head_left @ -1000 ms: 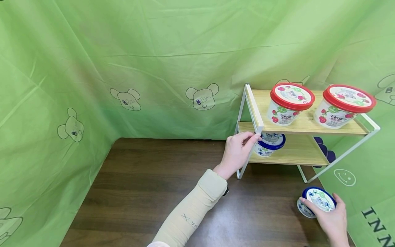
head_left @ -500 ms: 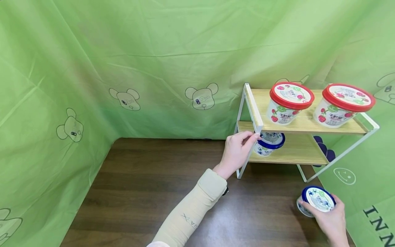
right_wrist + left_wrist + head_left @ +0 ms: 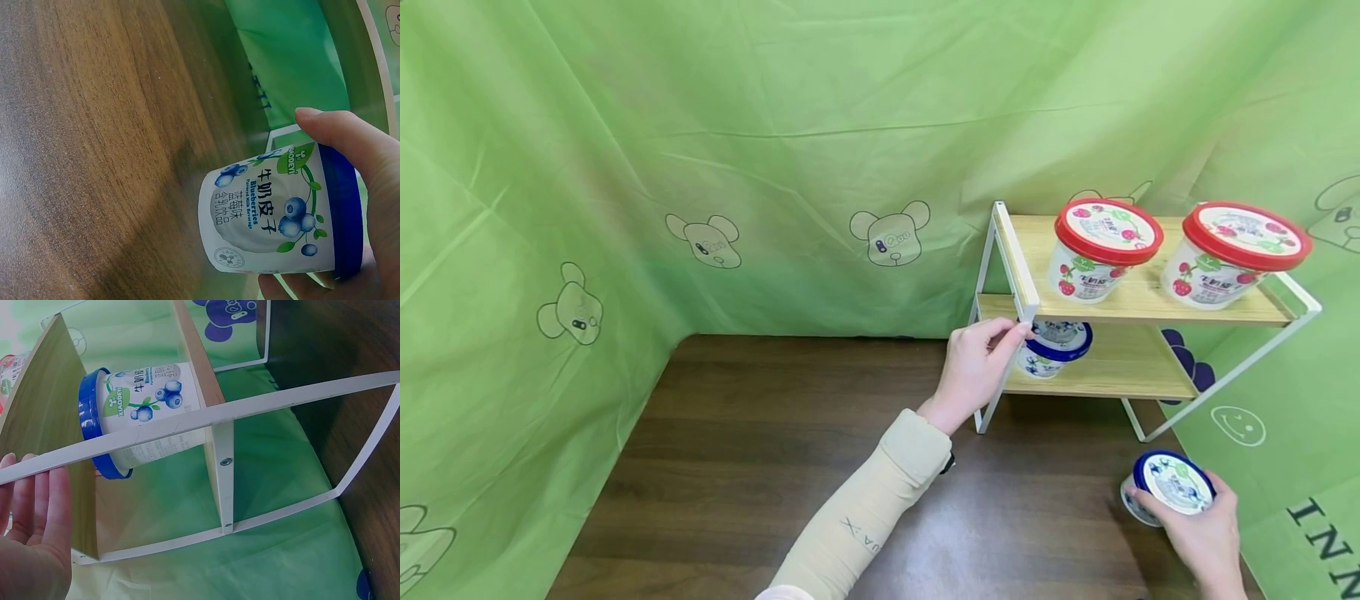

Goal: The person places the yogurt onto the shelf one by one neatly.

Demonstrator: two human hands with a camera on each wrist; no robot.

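Observation:
My right hand grips a white tub with a blue lid near its rim, in front of the shelf at the lower right. In the right wrist view, the held blueberry tub shows its printed side, with its base towards the dark wood surface. My left hand pinches the white metal frame of a small two-tier shelf at its front left corner. Just behind those fingers, a second blue-lidded tub stands on the lower board, partly hidden by the hand; the left wrist view shows its blueberry print.
Two red-lidded strawberry tubs stand side by side on the shelf's upper board. The shelf rests on a dark wood surface. Green printed cloth hangs behind and along both sides, close to the right hand.

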